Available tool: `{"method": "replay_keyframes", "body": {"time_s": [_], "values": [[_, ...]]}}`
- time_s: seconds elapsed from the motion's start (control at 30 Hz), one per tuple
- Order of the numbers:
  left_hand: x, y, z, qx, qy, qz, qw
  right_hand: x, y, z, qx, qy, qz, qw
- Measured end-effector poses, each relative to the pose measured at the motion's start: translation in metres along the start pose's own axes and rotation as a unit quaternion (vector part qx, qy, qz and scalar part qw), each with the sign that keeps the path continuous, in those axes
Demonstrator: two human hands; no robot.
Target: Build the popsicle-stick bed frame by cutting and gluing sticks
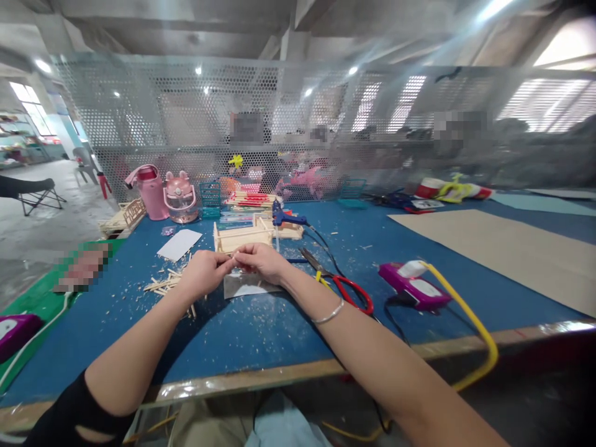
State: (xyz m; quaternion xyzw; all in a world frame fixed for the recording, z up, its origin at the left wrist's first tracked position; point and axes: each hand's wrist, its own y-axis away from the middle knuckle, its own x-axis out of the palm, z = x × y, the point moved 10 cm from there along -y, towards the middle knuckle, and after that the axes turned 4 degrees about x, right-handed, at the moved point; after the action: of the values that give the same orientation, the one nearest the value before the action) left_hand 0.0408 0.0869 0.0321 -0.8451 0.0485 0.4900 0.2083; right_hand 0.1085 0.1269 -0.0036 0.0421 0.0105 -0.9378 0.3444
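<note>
My left hand and my right hand meet above the table, fingertips pinched together. Whatever sits between them is too small to make out. Just behind them stands a small frame of pale wooden sticks, partly covered by my right hand. A blue glue gun rests behind that hand, its cord trailing right. Beneath my hands lies a clear sheet. Loose wooden sticks are scattered near my left hand, below a white card. Scissors with red handles lie beside my right forearm.
A pink bottle and a pink-lidded jug stand at the back left. On the right are a purple power strip with a yellow cable and a brown paper sheet. A perforated metal screen runs behind the table.
</note>
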Motion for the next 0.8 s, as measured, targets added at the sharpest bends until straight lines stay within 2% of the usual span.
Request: {"method": "replay_keyframes", "body": {"time_s": [0.1, 0.17, 0.23, 0.33, 0.4, 0.47, 0.57, 0.67, 0.8], "values": [[-0.001, -0.001, 0.004, -0.003, 0.051, -0.021, 0.998, -0.003, -0.004, -0.004, 0.004, -0.043, -0.028, 0.999], [-0.003, -0.002, 0.008, -0.005, 0.045, -0.028, 0.999, -0.007, -0.005, 0.003, -0.017, 0.010, -0.067, 0.998], [-0.015, -0.002, 0.017, -0.024, 0.029, -0.069, 0.997, -0.011, -0.003, 0.023, -0.081, 0.123, -0.118, 0.982], [-0.047, 0.003, 0.041, -0.073, 0.032, -0.206, 0.975, -0.007, 0.003, 0.053, -0.176, 0.325, -0.185, 0.911], [-0.056, 0.003, 0.051, -0.059, 0.053, -0.252, 0.964, -0.002, 0.002, 0.058, -0.180, 0.428, -0.199, 0.863], [-0.044, -0.007, 0.050, -0.005, 0.066, -0.214, 0.974, 0.000, -0.002, 0.054, -0.163, 0.482, -0.199, 0.837], [-0.023, -0.017, 0.052, 0.026, 0.084, -0.162, 0.983, 0.000, -0.005, 0.046, -0.148, 0.507, -0.196, 0.827], [-0.012, -0.023, 0.052, 0.036, 0.097, -0.148, 0.984, -0.001, -0.007, 0.042, -0.137, 0.515, -0.194, 0.824], [-0.009, -0.026, 0.050, 0.049, 0.103, -0.147, 0.983, -0.002, -0.007, 0.041, -0.132, 0.517, -0.204, 0.821]]}}
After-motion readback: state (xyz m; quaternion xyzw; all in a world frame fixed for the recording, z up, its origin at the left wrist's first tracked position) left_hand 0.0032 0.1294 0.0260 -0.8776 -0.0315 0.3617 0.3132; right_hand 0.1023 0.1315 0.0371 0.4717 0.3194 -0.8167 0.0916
